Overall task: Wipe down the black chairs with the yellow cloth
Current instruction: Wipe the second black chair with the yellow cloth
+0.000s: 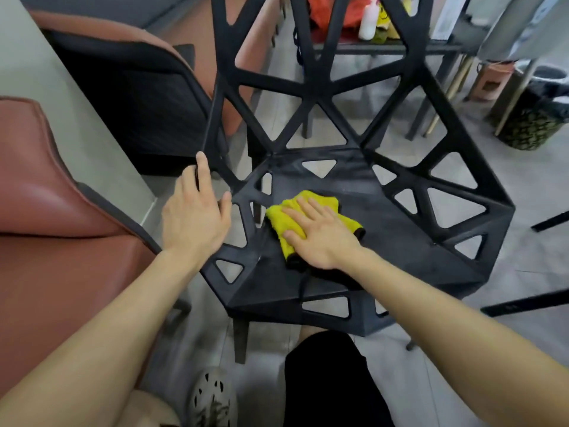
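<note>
yellow cloth point(284, 221) lies bunched on the left of the seat of the black chair point(385, 229), long axis running side to side, pinned under the straight, spread fingers of my right hand point(320, 238), while my left hand point(194, 217) seems to clasp the left rim.
</note>
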Available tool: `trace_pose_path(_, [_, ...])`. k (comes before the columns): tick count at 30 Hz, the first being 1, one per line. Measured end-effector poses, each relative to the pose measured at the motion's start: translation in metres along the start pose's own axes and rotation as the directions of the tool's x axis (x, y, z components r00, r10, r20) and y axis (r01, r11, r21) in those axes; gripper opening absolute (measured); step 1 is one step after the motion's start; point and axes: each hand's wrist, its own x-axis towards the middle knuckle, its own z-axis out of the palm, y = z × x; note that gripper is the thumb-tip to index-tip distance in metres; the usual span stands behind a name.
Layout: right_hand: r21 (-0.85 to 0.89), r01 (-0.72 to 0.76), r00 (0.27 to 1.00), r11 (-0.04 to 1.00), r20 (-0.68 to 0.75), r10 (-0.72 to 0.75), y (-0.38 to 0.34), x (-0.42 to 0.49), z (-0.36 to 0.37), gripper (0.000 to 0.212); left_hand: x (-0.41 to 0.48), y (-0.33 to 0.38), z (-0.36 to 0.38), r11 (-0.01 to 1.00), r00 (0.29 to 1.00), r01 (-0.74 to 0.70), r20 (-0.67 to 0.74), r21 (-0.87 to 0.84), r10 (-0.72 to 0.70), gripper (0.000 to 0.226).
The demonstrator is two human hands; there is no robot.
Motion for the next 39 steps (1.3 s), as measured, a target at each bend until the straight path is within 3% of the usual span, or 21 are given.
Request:
trace_pose_path(2, [-0.039,-0.126,0.992,0.991,-0.013,0.125,0.017,0.041,-0.013,0.068,0.002,0.003,-0.006,0.993,0.998,-0.068,-0.008,0.101,0.069,0.080])
trace_pose_path(4, [-0.059,-0.203,0.979,0.978,-0.017,0.202,0.028,0.065,-0.025,0.069,0.005,0.014,-0.006,0.955,0.973,-0.220,-0.023,0.201,0.230,0.071])
trace_pose_path(7, [-0.045,-0.179,0.984,0.983,0.002,0.179,0.022,0.042,-0.021,0.068,0.006,0.039,0.004,0.898,0.918,-0.396,0.089,0.191,0.386,0.069])
trace_pose_path(10, [-0.041,-0.146,0.989,0.988,0.016,0.147,0.026,-0.037,-0.006,0.072,0.011,0.045,0.012,0.885,0.911,-0.398,0.221,0.241,0.349,0.072])
trace_pose_path(13, [-0.058,-0.157,0.987,0.986,0.017,0.158,0.041,-0.078,-0.004,0.081,0.023,0.034,0.018,0.877,0.904,-0.407,0.252,0.256,0.346,0.073])
trace_pose_path(19, [-0.133,-0.278,0.960,0.951,-0.054,0.274,0.090,0.062,-0.045,0.073,0.024,0.048,0.020,0.878,0.889,-0.413,0.314,0.241,0.332,0.061])
trace_pose_path(22, [-0.153,-0.283,0.958,0.947,-0.093,0.272,0.100,0.074,-0.039,0.072,0.024,0.079,0.020,0.902,0.884,-0.404,0.320,0.154,0.341,0.059])
trace_pose_path(26, [-0.076,-0.283,0.958,0.956,-0.058,0.279,0.096,0.007,-0.040,0.068,0.019,0.128,0.021,0.870,0.832,-0.491,0.275,-0.039,0.482,0.054])
trace_pose_path(32, [0.041,-0.311,0.931,0.950,-0.186,0.313,0.094,-0.181,-0.034,0.064,0.012,0.154,0.012,0.805,0.750,-0.566,0.294,-0.178,0.593,0.051])
trace_pose_path(39, [-0.020,-0.277,0.954,0.961,-0.121,0.273,0.091,-0.134,-0.036,0.061,0.020,0.126,-0.009,0.818,0.765,-0.552,0.293,-0.161,0.573,0.050])
